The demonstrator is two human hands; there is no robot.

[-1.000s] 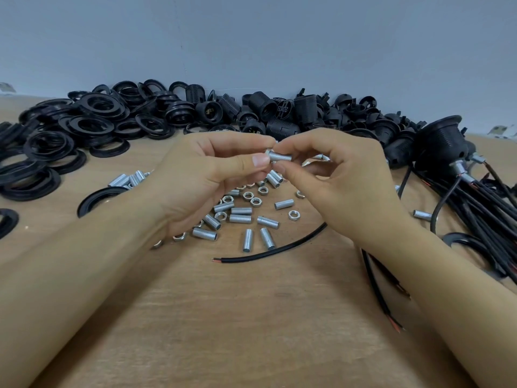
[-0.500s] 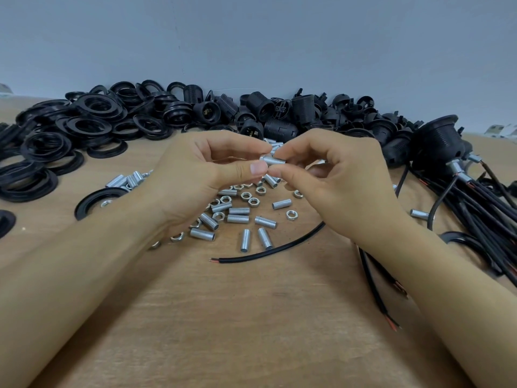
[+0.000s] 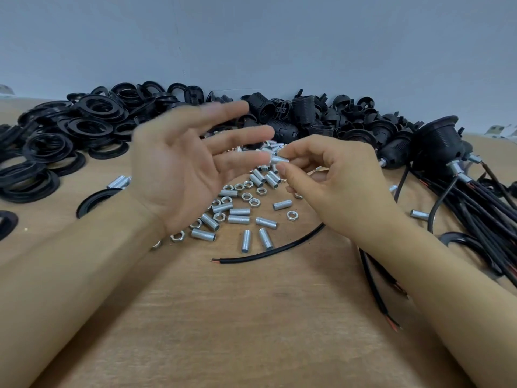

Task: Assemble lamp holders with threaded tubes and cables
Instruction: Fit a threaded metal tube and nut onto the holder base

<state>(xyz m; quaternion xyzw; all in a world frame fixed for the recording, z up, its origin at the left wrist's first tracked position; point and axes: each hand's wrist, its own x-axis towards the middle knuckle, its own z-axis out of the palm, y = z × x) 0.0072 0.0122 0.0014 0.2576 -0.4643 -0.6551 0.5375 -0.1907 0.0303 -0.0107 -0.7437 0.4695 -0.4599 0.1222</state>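
My right hand (image 3: 335, 180) pinches a short silver threaded tube (image 3: 279, 159) between thumb and fingers, above the table. My left hand (image 3: 184, 166) hovers beside it, palm up, fingers straight and spread, blurred by motion, and holds nothing. Below them lie several loose threaded tubes (image 3: 239, 219) and hex nuts (image 3: 292, 215). A black cable (image 3: 274, 249) with bared red ends lies in front of them. Black lamp holders (image 3: 302, 113) are heaped along the wall.
A heap of black threaded rings (image 3: 84, 127) covers the left of the wooden table (image 3: 251, 331). Assembled holders with tubes and cables (image 3: 453, 152) lie at the right, cables trailing toward me. A single ring (image 3: 92, 200) lies near my left wrist.
My left hand has let go of the tube and opened, swinging up and to the left. My right hand keeps the tube pinched in about the same place.
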